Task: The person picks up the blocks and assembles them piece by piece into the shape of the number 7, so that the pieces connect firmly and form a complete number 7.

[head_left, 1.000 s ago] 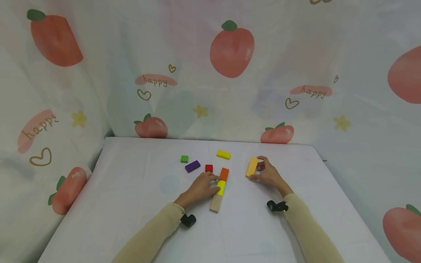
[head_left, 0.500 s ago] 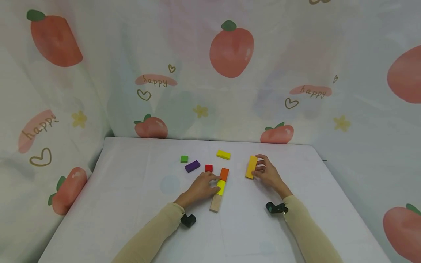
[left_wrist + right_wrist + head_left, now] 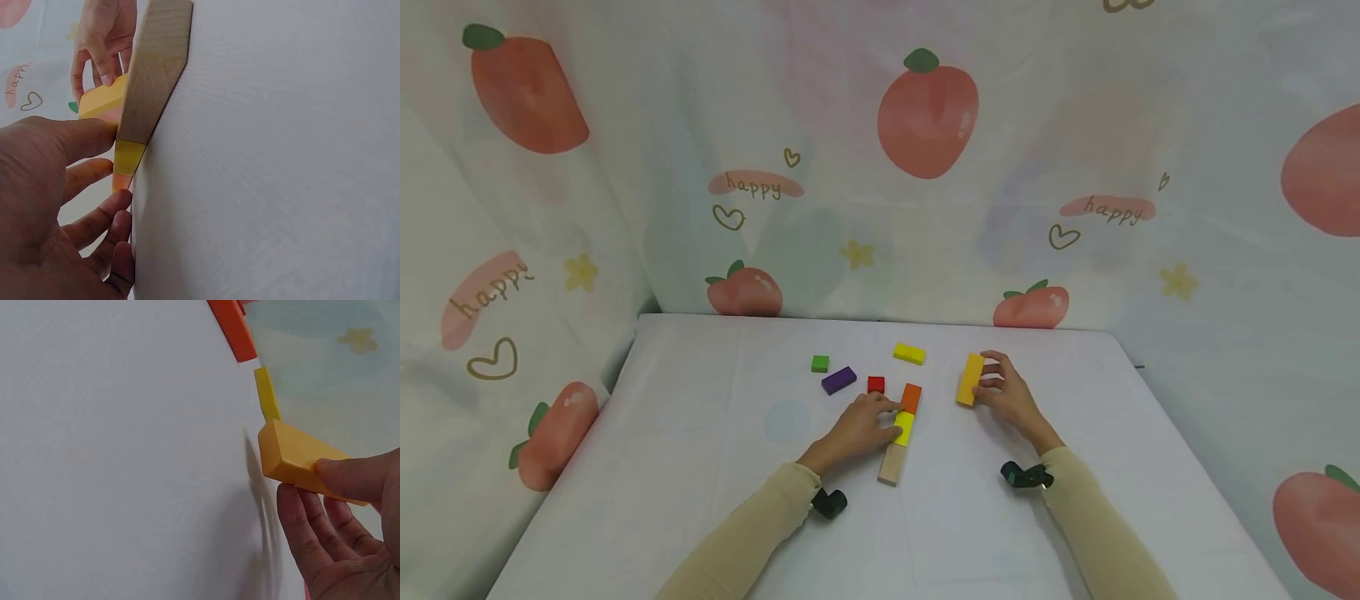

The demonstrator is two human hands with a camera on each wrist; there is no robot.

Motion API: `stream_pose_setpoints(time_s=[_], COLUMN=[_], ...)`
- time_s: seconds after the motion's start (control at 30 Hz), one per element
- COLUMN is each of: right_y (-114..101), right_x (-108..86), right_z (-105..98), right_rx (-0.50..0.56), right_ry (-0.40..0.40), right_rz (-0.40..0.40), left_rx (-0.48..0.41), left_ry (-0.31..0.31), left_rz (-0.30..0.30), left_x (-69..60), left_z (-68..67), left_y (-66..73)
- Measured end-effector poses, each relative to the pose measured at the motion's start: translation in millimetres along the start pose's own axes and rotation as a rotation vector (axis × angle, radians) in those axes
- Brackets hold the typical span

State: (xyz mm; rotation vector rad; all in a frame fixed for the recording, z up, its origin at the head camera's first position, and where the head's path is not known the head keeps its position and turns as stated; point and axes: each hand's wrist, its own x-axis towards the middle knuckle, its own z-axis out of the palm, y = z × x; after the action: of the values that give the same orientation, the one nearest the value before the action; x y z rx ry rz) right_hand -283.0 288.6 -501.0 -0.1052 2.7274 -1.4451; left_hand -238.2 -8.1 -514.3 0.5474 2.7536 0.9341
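In the head view a row of blocks, orange [image 3: 912, 397], yellow [image 3: 904, 427] and bare wood [image 3: 892, 464], lies end to end. My left hand [image 3: 855, 431] rests at the row's left side, thumb on the yellow block and a fingertip near the orange one; in the left wrist view its fingers [image 3: 94, 225] are spread along the row. To the right, my right hand [image 3: 1017, 402] pinches a long orange-yellow block [image 3: 970, 379]. The right wrist view shows this block [image 3: 300, 456] held between thumb and fingers, its near end above the table.
Beyond my left hand lie a red block [image 3: 876, 384], a purple block [image 3: 838, 380] and a green block [image 3: 820, 363]. Another yellow block [image 3: 910, 353] lies behind the row. The white table [image 3: 700, 400] meets a patterned cloth at its back edge.
My right hand has shifted slightly left with the orange-yellow block, and its grip on the block has changed a little. My left hand and the row have not moved.
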Motion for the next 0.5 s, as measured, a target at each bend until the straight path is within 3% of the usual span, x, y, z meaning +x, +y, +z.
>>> stream_pose_setpoints(time_s=[0.5], right_y=[-7], right_x=[18.8], right_z=[16], right_rx=[0.096], right_ry=[0.0], right_rz=[0.075], left_rx=[0.007], left_ry=[0.008], left_rz=[0.009], left_x=[1.1], left_z=[1.5], left_y=[-2.4])
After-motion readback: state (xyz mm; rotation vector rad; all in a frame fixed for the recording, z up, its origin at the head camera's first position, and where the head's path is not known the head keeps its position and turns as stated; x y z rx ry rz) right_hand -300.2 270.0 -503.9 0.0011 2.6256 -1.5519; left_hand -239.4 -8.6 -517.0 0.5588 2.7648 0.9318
